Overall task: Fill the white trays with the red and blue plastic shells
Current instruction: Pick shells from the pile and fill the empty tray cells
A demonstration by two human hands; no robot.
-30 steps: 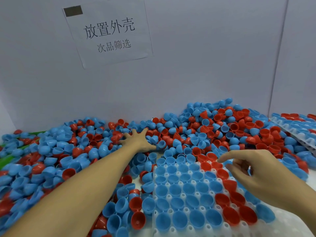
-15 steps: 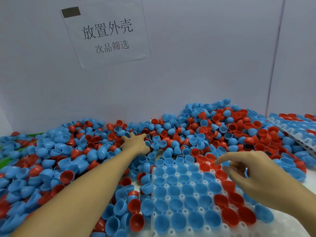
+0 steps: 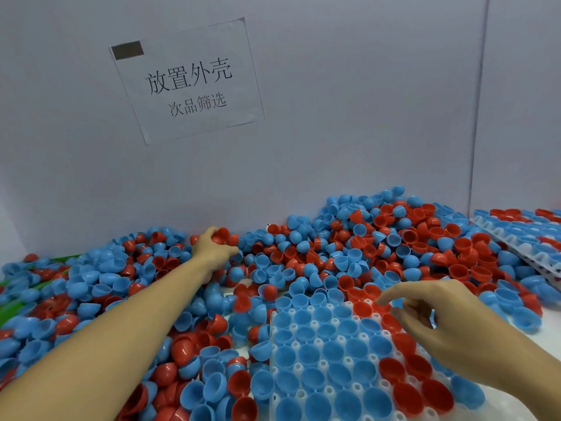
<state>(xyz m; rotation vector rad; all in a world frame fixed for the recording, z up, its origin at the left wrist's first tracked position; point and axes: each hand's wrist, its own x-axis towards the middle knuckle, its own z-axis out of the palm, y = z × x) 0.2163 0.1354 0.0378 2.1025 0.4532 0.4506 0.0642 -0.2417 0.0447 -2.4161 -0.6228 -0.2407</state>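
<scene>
A big heap of red and blue plastic shells (image 3: 358, 244) covers the bench up to the back wall. A white tray (image 3: 326, 364) lies in front of me, its cups mostly filled with blue shells and a band of red ones on the right. My left hand (image 3: 214, 247) reaches far into the heap by the wall and grips a bunch of red shells (image 3: 224, 235). My right hand (image 3: 437, 320) hovers over the tray's right side, forefinger stretched toward a red shell (image 3: 362, 308) in the far row, holding nothing.
A second white tray (image 3: 516, 235) with red and blue shells sits tilted at the far right. A paper sign (image 3: 188, 80) with Chinese characters hangs on the grey back wall. A green strip (image 3: 18, 299) shows under the shells at the left edge.
My left hand has closed on red shells and lifted them toward the wall. Shells near it have shifted. My right hand stays over the tray, nearly unmoved.
</scene>
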